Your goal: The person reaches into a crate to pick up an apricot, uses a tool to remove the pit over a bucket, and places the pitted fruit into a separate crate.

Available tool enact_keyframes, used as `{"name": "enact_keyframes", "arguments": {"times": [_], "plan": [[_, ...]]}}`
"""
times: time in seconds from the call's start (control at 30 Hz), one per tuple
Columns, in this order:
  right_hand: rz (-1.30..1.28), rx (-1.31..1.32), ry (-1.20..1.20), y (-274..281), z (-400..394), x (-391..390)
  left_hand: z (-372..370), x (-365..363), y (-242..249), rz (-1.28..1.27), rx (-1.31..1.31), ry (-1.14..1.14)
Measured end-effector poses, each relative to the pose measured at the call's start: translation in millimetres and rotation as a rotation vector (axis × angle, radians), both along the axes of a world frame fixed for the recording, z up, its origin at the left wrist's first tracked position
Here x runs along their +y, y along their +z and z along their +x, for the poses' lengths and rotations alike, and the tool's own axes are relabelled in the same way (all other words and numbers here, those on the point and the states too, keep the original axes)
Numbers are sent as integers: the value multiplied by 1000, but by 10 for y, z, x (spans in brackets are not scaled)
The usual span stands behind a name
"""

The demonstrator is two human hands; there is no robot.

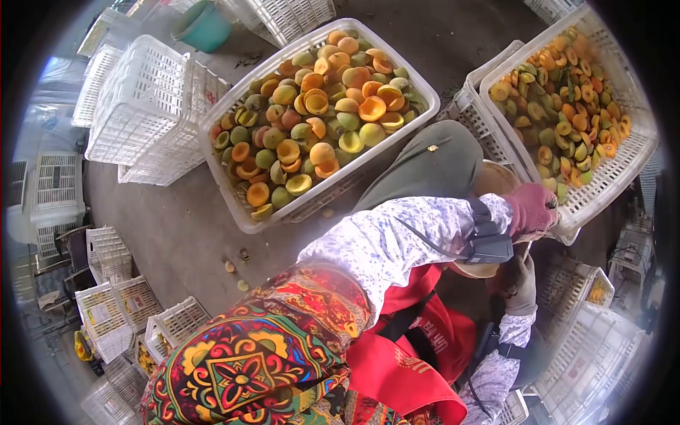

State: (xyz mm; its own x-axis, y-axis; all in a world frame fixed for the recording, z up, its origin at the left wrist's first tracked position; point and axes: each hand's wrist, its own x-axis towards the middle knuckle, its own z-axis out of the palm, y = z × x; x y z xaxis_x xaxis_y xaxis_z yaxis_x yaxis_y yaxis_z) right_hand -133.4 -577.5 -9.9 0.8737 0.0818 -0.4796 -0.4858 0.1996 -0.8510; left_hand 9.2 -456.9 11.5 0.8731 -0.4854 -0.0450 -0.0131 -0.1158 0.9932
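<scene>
My left hand (533, 210), in a pink-red glove, is closed beside the near corner of the right crate. What its fingers hold, if anything, cannot be made out. Just below it, my right hand (521, 283) in a grey glove has its fingers closed around something thin and pale, too small to name. Under both hands, a tan bucket (498, 178) shows partly behind my left forearm. The white right crate (615, 197) holds orange and green cut fruit pieces (570, 99). Another white crate (237, 205) is heaped with halved fruits (312, 106) resembling peaches or apricots.
Stacked white crates (142, 99) stand at the upper left, near a teal bucket (204, 27). More slatted crates (106, 319) sit at the lower left, and others (584, 347) lie at the lower right. A few fruit pieces (243, 285) lie on the grey floor (163, 212).
</scene>
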Motion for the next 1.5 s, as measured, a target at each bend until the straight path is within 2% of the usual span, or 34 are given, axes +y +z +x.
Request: {"name": "enact_keyframes", "arguments": {"times": [0.03,0.07,0.1,0.13,0.17,0.2,0.23,0.27,0.3,0.37,0.4,0.43,0.47,0.5,0.53,0.57,0.6,0.63,0.67,0.73,0.77,0.8,0.83,0.87,0.9,0.97,1.07,1.17,1.23,1.3,1.37,1.4,1.47,1.5], "plan": [[-538,-463,287,13,38,8,-26,-110,-120,6,3,-3],[-1083,-927,574,66,89,20,-55,-201,-190,-62,-81,200],[-1082,-925,573,189,146,77,-86,-170,-118,-129,-164,405],[-1157,-851,579,312,193,135,-94,-101,-39,-197,0,347],[-1232,-776,584,376,240,184,-63,-121,-84,-194,1,348],[-1305,-953,579,338,309,163,5,-167,-163,-344,207,288],[-1302,-958,579,333,289,128,81,-197,-241,-492,412,225],[-967,-401,368,446,285,166,183,-230,-371,-612,517,129],[-595,126,154,564,283,206,302,-241,-509,-613,508,132],[-613,61,193,607,242,236,514,-252,-755,-869,180,-407],[-842,-352,170,499,217,238,575,-228,-777,-515,-468,-274],[-1053,-772,138,472,189,261,518,-175,-755,-517,-468,-275],[-1057,-770,136,494,173,235,436,-137,-729,-560,-430,-202],[-1118,-618,189,567,211,248,408,-121,-705,-600,-397,-131],[-1171,-469,241,614,253,266,431,-116,-648,-796,93,-85],[-1166,-485,238,473,233,146,551,-29,-604,-518,-301,152],[-1410,-416,369,200,148,-81,657,172,-384,-217,-679,384],[-1654,-333,502,14,58,-222,718,365,-7,-160,-913,710],[-1678,-126,452,-32,-9,-214,996,510,73,-504,-657,520],[-1612,-95,413,-45,-13,-241,491,1471,982,-596,36,164],[-1552,-73,364,-8,25,-248,293,1785,1188,-525,154,120],[-1533,19,361,164,80,-100,353,2081,996,-192,-225,163],[-1518,18,353,116,52,-102,292,2496,902,176,-722,141],[-1497,13,398,51,25,-128,-16,2753,1193,557,-182,248],[-1480,8,445,6,9,-145,-28,3207,820,781,-680,247],[-1496,28,459,21,-21,-65,-393,3976,555,1154,-550,225],[-1459,-34,450,-12,6,-8,-953,4487,410,1310,-461,228],[-1387,-74,401,-33,17,-10,-1179,4648,156,1174,-419,251],[-1328,-9,375,-56,28,-10,-1169,4553,-20,1082,-462,287],[-1330,-35,369,-44,25,12,-1127,4463,-115,1121,-462,303],[-1323,-53,371,-55,-10,19,-1115,4410,-136,1337,-540,189],[-1328,-29,370,-74,-9,33,-1054,4336,-98,1339,-537,189],[-1329,-19,386,-119,-33,65,-968,4168,-11,1588,-344,26],[-1339,-67,418,-140,-51,66,-979,4143,-48,1591,-346,42]]}}
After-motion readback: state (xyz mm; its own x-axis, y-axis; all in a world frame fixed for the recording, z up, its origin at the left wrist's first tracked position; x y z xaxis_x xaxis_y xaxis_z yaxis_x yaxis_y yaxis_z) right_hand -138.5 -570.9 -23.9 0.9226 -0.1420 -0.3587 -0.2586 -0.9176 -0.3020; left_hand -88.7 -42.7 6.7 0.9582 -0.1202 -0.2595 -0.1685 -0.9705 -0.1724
